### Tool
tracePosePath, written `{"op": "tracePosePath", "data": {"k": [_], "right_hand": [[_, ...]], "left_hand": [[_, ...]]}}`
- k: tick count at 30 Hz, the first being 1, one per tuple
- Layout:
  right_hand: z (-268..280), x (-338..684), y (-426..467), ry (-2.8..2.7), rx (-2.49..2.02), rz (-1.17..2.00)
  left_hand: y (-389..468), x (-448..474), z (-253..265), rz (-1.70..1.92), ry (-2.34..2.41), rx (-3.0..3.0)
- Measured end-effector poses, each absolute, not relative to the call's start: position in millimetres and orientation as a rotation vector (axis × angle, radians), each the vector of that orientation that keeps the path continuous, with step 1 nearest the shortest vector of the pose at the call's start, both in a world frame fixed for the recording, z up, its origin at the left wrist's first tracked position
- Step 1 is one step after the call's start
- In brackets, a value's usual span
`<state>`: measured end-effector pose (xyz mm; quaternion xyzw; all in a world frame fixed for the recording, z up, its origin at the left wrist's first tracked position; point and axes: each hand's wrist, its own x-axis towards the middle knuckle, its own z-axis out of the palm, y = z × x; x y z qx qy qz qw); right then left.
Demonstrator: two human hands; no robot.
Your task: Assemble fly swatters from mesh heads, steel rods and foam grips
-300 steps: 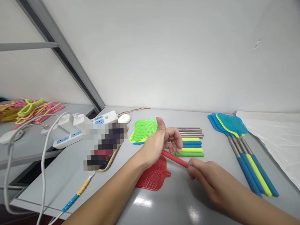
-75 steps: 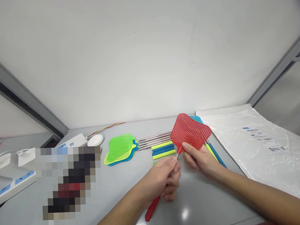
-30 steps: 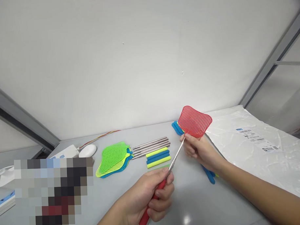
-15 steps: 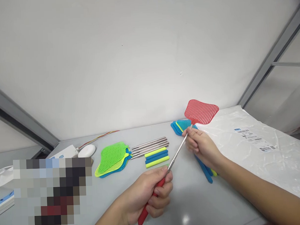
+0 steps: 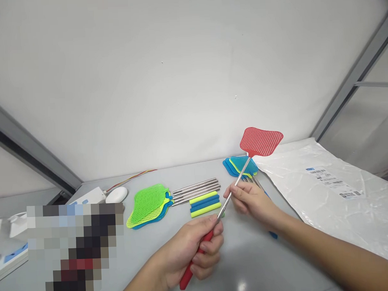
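Note:
A red fly swatter (image 5: 261, 142) with a metal rod is tilted up to the right between my hands. My left hand (image 5: 197, 249) is wrapped round its red handle. My right hand (image 5: 251, 203) pinches the rod about halfway up, below the perforated head. Left of it, green, yellow and blue swatter heads (image 5: 148, 204) lie stacked. Several bare metal rods (image 5: 197, 191) extend from them. Yellow and blue handle sleeves (image 5: 205, 203) lie side by side just below those rods. Behind my right hand rests a pile of blue and yellow swatters (image 5: 241, 166), partly hidden by my hand.
A white plastic mailing bag (image 5: 329, 187) with a printed label covers the right of the grey table (image 5: 249, 266). On the left are a white round case (image 5: 116, 195), a power strip (image 5: 90, 197), thin coloured wires (image 5: 131, 178) and a blurred-out area. A white wall stands behind.
My right hand has slid down the rod, away from the red head and closer to my left hand. My left hand keeps its grip on the handle.

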<state>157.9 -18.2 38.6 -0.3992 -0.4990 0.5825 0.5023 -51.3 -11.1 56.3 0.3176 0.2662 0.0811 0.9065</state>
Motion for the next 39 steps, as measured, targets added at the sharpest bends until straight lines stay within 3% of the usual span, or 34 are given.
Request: {"op": "tracePosePath", "data": {"k": [10,21,33,39], "right_hand": [[54,196,2,-0.953,-0.957,1.112],[39,163,-18,-1.209,-1.011,1.416],[56,180,-11,-1.015,-0.989,1.179],[41,163,-18,-1.159,-0.973,1.355]], "left_hand": [[-12,-50,56,0.132,0.542,0.676],[-11,-53,54,0.147,0.560,0.674],[-12,-51,58,0.136,0.523,0.690],[-11,-55,55,0.145,0.568,0.665]]}}
